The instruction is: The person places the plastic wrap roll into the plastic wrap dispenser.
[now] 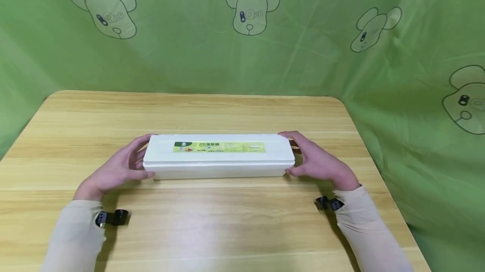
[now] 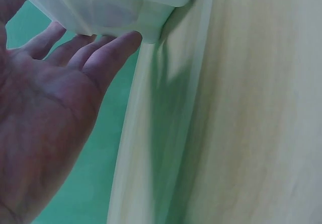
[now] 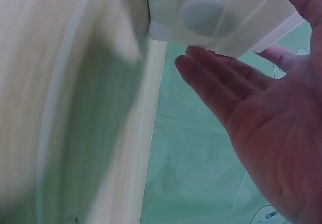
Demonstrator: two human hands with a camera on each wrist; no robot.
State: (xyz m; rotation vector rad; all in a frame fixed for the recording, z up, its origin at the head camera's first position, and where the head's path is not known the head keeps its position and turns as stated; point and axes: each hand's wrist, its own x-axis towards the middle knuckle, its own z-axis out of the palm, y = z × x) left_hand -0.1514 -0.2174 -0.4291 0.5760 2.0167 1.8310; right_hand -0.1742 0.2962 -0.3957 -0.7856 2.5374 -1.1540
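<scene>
A long white cling film box (image 1: 219, 168) lies crosswise on the wooden table, its lid down. A yellow-green label (image 1: 219, 147) with printed characters runs along the top. At its left end, my left hand (image 1: 115, 169) holds the box with the thumb at the front edge and fingers reaching round to the back. My right hand (image 1: 322, 162) grips the right end the same way. In the left wrist view, fingertips touch the box's end wall (image 2: 108, 12). The right wrist view shows a round mark on the other end wall (image 3: 201, 12), with fingers along its far edge.
The light wooden table (image 1: 227, 221) has rounded far corners. Green cloth (image 1: 182, 61) with printed mouse-like heads hangs behind it and along the right side. A small black camera (image 1: 113, 217) sits on the left wrist, another black camera (image 1: 329, 203) on the right.
</scene>
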